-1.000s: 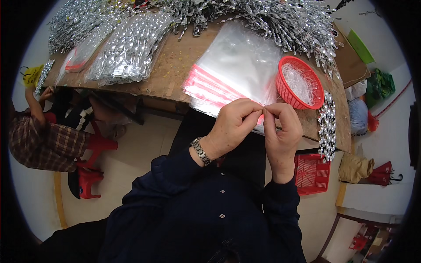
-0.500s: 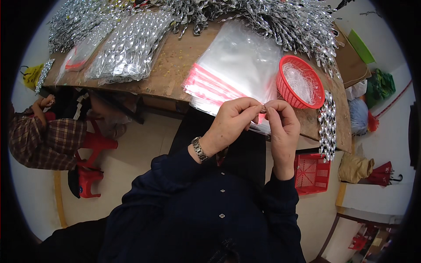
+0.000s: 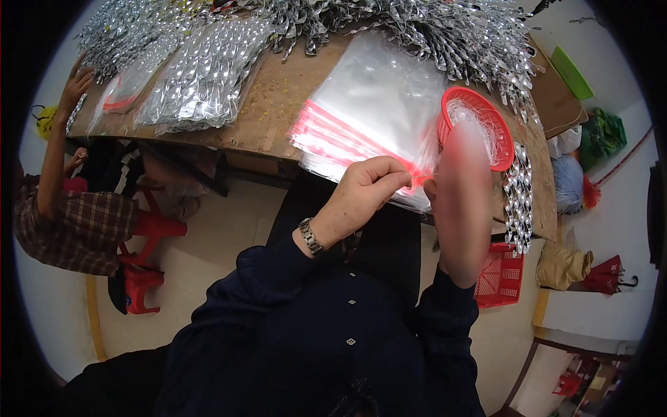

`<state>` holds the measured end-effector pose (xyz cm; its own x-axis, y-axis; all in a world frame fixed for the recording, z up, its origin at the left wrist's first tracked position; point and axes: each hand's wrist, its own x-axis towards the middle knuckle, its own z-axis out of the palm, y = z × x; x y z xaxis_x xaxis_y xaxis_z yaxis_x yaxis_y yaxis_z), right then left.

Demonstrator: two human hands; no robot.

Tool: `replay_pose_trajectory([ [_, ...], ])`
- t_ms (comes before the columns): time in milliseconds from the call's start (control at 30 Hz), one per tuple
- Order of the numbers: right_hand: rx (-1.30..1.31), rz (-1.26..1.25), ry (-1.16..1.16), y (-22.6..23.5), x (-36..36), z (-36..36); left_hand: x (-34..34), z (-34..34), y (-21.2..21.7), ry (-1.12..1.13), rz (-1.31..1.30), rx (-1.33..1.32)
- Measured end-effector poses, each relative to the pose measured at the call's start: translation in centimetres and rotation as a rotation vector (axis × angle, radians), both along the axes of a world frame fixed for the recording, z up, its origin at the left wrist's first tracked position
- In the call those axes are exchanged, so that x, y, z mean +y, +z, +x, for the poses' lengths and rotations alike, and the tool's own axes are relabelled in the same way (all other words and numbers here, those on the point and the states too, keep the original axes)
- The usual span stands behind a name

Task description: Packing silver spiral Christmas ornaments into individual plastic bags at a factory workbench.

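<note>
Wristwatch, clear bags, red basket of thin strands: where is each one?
Wristwatch (image 3: pixel 310 236), head view: on its metal band.
Clear bags (image 3: pixel 379 101), head view: on the top bag's plain middle.
Red basket (image 3: pixel 445 128), head view: on its outer wall, left side.

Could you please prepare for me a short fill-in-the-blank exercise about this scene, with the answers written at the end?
1. The person's left hand looks sharp, but the ____ hand looks blurred.
2. The round basket holding clear strands is coloured ____.
3. The stack of clear bags lies to the ____ of this basket.
4. The shiny twisted strips are coloured ____.

Missing words: right; red; left; silver.
</note>
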<state>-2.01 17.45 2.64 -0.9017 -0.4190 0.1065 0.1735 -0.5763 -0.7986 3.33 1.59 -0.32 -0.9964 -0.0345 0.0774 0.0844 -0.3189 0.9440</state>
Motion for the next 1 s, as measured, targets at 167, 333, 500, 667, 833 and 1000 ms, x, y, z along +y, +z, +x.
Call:
replay_pose_trajectory([
  [167, 0.084, -0.135, 0.075, 0.8, 1.4, -0.7, -0.9, 0.4, -0.3, -0.054, 0.085, -0.036],
  [333, 0.202, -0.155, -0.017, 2.0, 5.3, -2.9, -2.5, 0.5, -0.8, 0.022, 0.142, -0.011],
  [500, 0.243, 0.042, -0.063, 2.6, 5.2, -2.3, -2.5, 0.6, -0.1, 0.019, 0.157, 0.012],
  [667, 0.501, 0.658, -0.185, 3.1, 1.9, 0.1, -1.3, 0.6, 1.4, -0.029, 0.147, 0.041],
  [833, 0.868, 0.919, -0.298, 3.2, 0.6, 0.9, -1.6, 0.9, 1.6, -0.033, 0.146, 0.044],
  [1000, 1.010, 0.960, -0.315, 3.1, 0.7, 0.6, -1.5, 1.2, 1.3, -0.052, 0.152, 0.048],
])
